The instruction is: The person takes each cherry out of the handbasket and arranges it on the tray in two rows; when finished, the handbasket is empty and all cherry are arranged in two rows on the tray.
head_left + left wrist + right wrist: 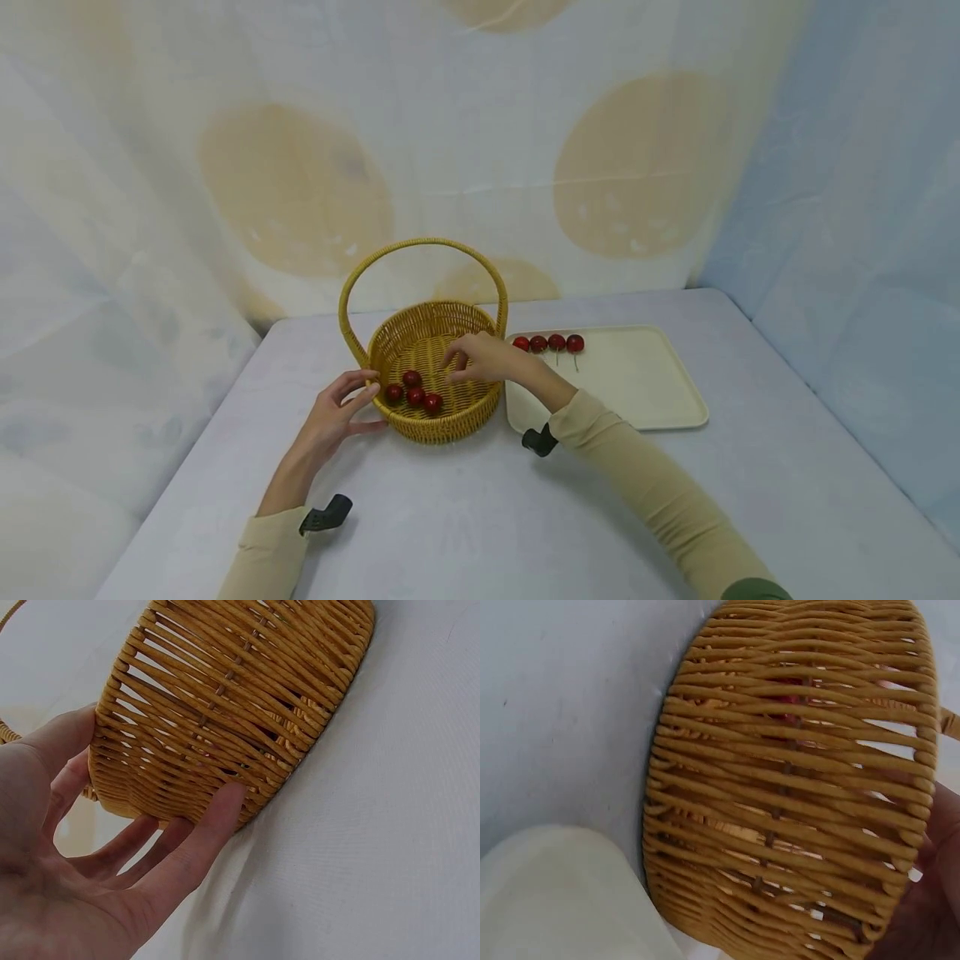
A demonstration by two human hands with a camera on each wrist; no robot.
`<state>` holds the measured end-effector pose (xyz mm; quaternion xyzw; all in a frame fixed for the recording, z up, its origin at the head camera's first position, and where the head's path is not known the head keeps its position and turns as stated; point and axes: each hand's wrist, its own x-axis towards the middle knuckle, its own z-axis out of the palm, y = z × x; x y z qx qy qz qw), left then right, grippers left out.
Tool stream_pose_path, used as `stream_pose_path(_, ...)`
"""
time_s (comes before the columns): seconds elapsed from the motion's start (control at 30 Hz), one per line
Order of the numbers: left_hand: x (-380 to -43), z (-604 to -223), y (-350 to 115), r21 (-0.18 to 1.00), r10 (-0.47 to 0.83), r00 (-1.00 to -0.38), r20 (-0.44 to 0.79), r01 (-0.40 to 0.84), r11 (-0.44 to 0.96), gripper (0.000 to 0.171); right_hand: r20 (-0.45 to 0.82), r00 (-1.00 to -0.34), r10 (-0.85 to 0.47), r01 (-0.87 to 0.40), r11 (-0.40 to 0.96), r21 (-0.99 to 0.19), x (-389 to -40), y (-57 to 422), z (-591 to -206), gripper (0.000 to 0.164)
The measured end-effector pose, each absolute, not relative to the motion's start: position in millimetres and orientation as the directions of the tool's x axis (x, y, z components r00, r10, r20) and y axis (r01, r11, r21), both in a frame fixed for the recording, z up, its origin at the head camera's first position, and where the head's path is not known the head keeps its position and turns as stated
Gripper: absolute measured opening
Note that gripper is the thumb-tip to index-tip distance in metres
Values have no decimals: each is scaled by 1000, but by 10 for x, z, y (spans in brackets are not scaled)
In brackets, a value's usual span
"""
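A round yellow woven basket [442, 429] with a tall arched handle stands on the table. Several dark red cherries [416, 397] lie inside it, toward the left and front. My left hand [330, 417] holds the basket's left rim near the foot of the handle. In the left wrist view, the left hand's fingertips [225, 806] touch the woven side. Over the inside of the basket, at its right, hovers my right hand [483, 358], fingers bent downward and slightly apart. No cherry shows between them. The basket wall partly hides the right hand in the right wrist view.
Right of the basket lies a cream rectangular tray [637, 383]. A row of several cherries [557, 342], some with visible stems, sits along its back left edge. A pale cloth-covered table [450, 517] extends toward me, and a patterned curtain [465, 150] hangs behind.
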<state>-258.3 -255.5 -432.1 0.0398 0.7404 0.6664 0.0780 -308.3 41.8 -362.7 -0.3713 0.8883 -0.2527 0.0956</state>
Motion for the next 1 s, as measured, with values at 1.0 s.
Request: stream_pose_path(1.0, -2584, -4317, -2542, 995, 166, -984, -64, -50, 89, 60, -119, -678, -725, -597, 638, -486, -3109, 100, -3863, 35)
